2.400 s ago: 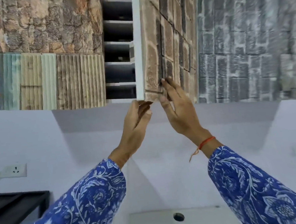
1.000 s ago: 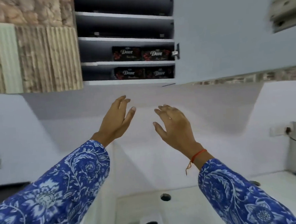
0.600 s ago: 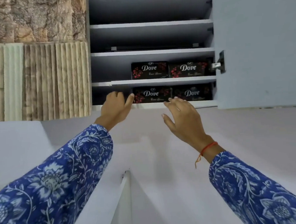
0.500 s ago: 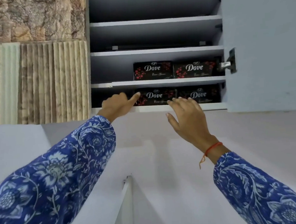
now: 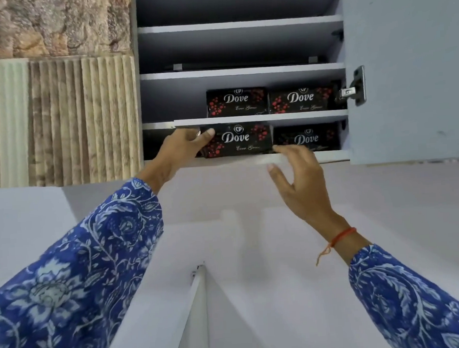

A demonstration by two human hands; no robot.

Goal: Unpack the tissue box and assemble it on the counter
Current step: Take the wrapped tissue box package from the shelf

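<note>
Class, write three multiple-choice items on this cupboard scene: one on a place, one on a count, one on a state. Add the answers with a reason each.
1. Where is the pack that the left hand touches?
A. bottom shelf, left
B. top shelf
C. on the counter

2. How many Dove packs show in the cupboard?
A. two
B. four
C. six

3. How is the cupboard door?
A. shut
B. removed
C. swung open

Answers:
1 A: the hand is on the lower left pack.
2 B: two packs sit on each of two shelves.
3 C: the shelves and hinge show.
</note>
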